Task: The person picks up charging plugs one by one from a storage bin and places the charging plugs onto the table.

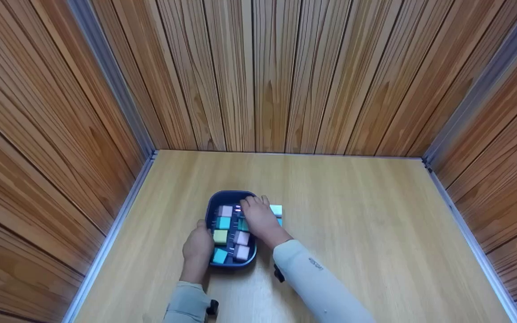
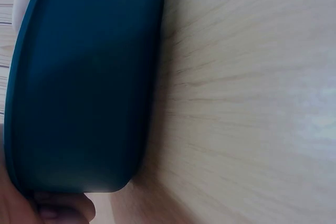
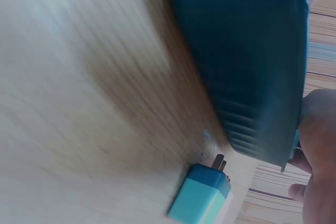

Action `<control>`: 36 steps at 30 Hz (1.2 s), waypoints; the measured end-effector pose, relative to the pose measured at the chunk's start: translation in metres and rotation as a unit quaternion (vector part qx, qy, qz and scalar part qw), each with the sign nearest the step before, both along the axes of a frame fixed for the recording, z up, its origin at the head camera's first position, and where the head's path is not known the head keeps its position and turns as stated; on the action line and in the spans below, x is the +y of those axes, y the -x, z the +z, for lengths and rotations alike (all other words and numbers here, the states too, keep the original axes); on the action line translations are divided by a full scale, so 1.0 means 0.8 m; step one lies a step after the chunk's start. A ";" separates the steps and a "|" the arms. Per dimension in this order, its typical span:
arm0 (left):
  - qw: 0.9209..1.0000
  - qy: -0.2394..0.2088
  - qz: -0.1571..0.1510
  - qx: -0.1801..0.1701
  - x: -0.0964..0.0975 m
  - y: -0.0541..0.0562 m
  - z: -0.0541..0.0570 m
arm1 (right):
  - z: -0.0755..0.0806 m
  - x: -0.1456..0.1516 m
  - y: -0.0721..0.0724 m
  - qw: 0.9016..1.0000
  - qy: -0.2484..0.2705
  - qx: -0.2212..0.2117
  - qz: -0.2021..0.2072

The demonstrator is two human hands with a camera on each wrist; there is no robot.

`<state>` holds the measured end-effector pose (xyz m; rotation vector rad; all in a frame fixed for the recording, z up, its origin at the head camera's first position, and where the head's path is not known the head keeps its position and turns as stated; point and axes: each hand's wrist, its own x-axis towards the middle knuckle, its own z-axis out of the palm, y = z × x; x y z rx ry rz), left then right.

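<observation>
A dark blue basket (image 1: 229,264) stands on the wooden tabletop, with plug-in chargers in pink, teal and yellow-green lying in two columns inside it. My left hand (image 1: 198,246) grips its left rim, fingers against the outer wall in the left wrist view. Over the right rim, my right hand (image 1: 260,219) reaches in with curled fingers. A sliver of a teal charger (image 3: 296,139) shows between that hand and the rim, mostly hidden by the fingers. Beside the basket on the right lie a whitish charger (image 1: 276,210) and a teal charger (image 3: 197,196) with its prongs pointing toward the basket.
Wood-panelled walls (image 1: 269,76) enclose the tabletop (image 1: 352,233) at the back and both sides. Metal strips (image 1: 469,246) run along its side edges. Bare wood surface extends to the right of the basket.
</observation>
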<state>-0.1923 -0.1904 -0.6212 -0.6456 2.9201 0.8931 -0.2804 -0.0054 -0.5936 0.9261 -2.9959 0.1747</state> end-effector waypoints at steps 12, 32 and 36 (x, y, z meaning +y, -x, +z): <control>1.000 -0.006 0.003 -0.008 -0.003 0.000 -0.002 | 0.023 0.019 -0.004 0.992 0.099 -0.065 -0.032; 1.000 0.008 0.003 -0.004 -0.001 0.002 -0.003 | 0.034 0.049 -0.018 0.992 0.116 -0.040 -0.034; 1.000 0.007 0.003 -0.014 0.000 0.003 -0.001 | 0.035 0.051 -0.019 0.992 0.116 -0.041 -0.038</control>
